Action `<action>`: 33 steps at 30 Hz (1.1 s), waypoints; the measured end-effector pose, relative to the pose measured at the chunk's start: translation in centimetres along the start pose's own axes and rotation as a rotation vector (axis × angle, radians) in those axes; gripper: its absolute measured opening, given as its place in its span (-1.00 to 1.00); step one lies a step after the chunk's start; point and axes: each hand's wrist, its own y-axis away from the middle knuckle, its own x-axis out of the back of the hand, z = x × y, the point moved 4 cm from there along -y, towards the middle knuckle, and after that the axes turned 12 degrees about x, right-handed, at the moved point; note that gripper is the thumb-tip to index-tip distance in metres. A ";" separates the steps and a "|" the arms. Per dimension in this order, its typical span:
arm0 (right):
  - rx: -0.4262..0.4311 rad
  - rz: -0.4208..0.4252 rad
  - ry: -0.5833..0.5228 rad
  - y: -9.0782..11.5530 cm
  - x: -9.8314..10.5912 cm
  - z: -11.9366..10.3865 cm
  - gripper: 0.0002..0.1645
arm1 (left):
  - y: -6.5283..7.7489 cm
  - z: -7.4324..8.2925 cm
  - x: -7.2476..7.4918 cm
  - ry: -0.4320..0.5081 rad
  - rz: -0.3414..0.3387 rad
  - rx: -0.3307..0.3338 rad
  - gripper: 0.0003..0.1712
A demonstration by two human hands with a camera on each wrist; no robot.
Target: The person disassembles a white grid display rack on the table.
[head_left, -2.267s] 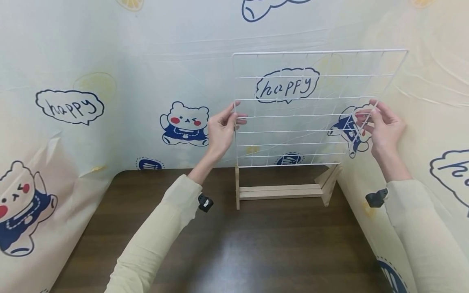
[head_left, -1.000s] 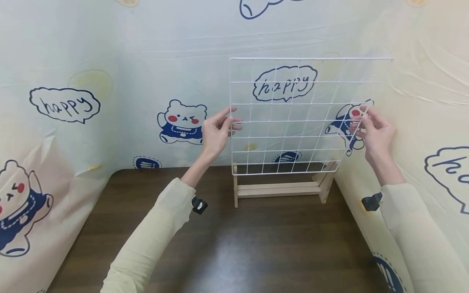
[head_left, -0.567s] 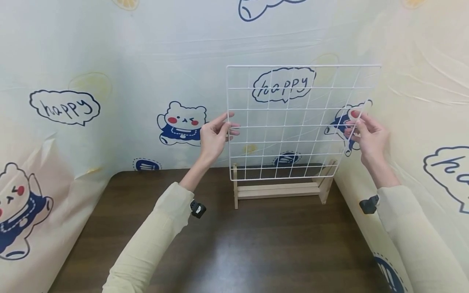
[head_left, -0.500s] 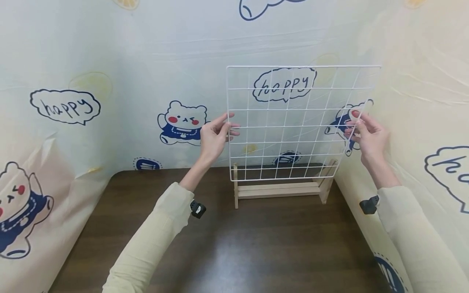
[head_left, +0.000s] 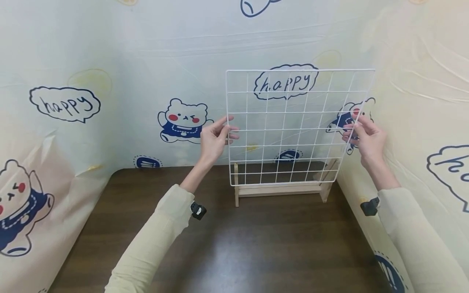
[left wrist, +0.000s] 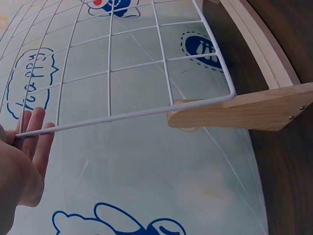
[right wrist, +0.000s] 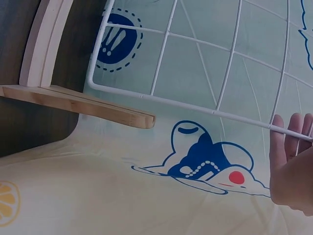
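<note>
A white wire grid panel is held up in front of me, its lower edge overlapping the wooden stand in the head view. Thumb and fingers of my left hand pinch the panel's left side wire. On the opposite side wire, my right hand pinches in the same way. The left wrist view has a lower panel corner crossing in front of the stand's side piece; whether they touch I cannot tell. In the right wrist view the other lower corner appears apart from the side piece.
The stand rests at the back right of a dark brown table. Cloth printed with bears and words hangs behind the table and along both sides. Close to my right arm is the right-hand cloth. Black cameras sit at the cuffs.
Both hands have lowered the wire grid panel, and its right side has shifted left. Its bottom edge now hangs lower, over the stand's crossbar in the head view. The stand has stayed put.
</note>
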 end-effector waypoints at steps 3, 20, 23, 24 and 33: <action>-0.004 -0.002 -0.005 0.0 0.0 0.0 -0.66 | 0.0 -0.2 -0.1 0.004 0.003 0.004 -0.69; -0.077 -0.057 0.061 1.5 0.4 1.5 -0.70 | 0.1 -3.5 0.0 0.027 -0.004 0.057 -0.67; -0.086 -0.062 0.067 1.8 0.4 1.8 -0.68 | -0.2 -5.1 0.2 0.036 0.009 0.062 -0.68; -0.086 -0.064 0.074 1.9 0.4 2.0 -0.69 | -0.3 -5.5 0.3 0.037 0.013 0.064 -0.68; -0.093 -0.081 0.084 2.8 0.0 2.8 -0.66 | 1.5 -4.1 0.9 0.060 -0.009 0.119 -0.68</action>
